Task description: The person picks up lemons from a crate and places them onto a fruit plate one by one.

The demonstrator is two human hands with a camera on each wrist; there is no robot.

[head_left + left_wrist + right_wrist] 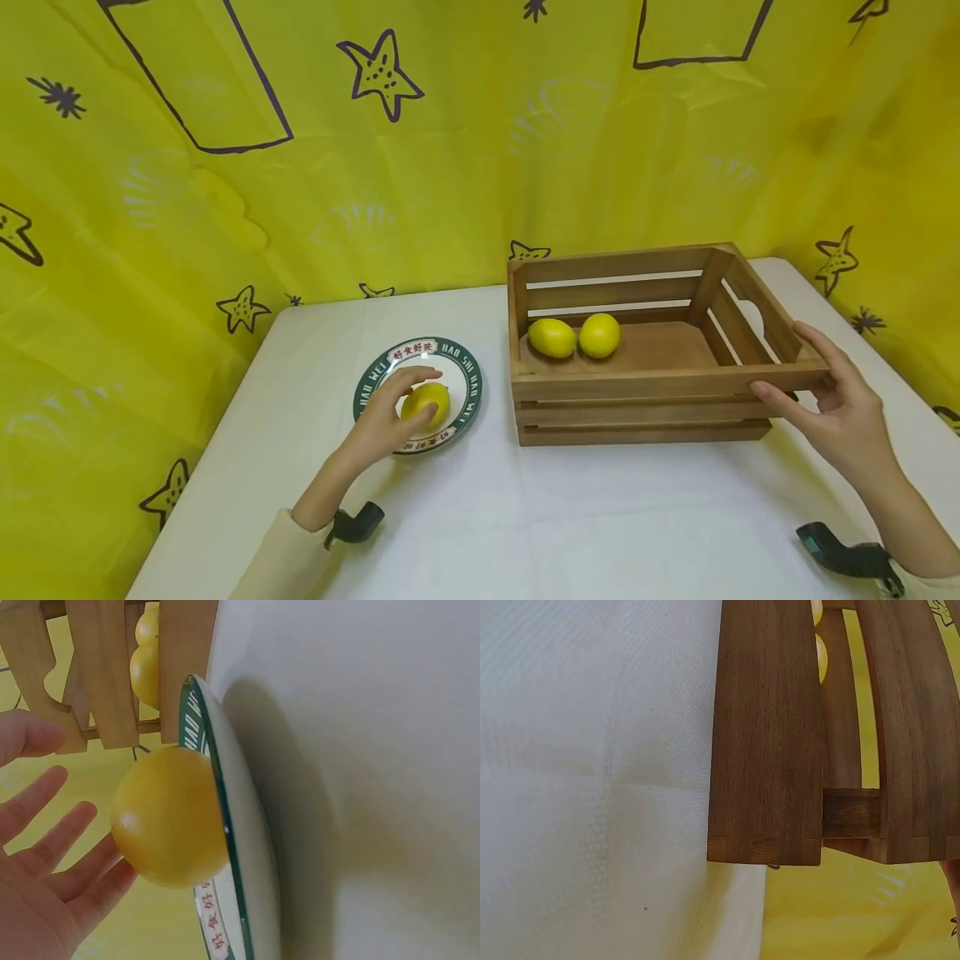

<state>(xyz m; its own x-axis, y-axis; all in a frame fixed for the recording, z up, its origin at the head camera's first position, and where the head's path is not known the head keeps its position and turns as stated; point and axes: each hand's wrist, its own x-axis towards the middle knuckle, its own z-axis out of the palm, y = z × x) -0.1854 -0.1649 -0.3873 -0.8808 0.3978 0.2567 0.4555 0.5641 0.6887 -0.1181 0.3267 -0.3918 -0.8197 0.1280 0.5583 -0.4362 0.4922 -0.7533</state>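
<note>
A yellow lemon sits on a white plate with a green lettered rim. My left hand reaches over the plate, its thumb and fingers spread around the lemon. In the left wrist view, the fingers are parted beside the lemon, with a gap at the thumb. On the right, my right hand holds the front right corner of a slatted wooden crate, thumb on the front and fingers at the end side. The right wrist view shows mostly the crate's slats.
Two more lemons, one and another, lie at the left inside the crate. A white cloth covers the table. Behind it hangs a yellow curtain with starfish drawings. Dark wrist cameras sit on both wrists.
</note>
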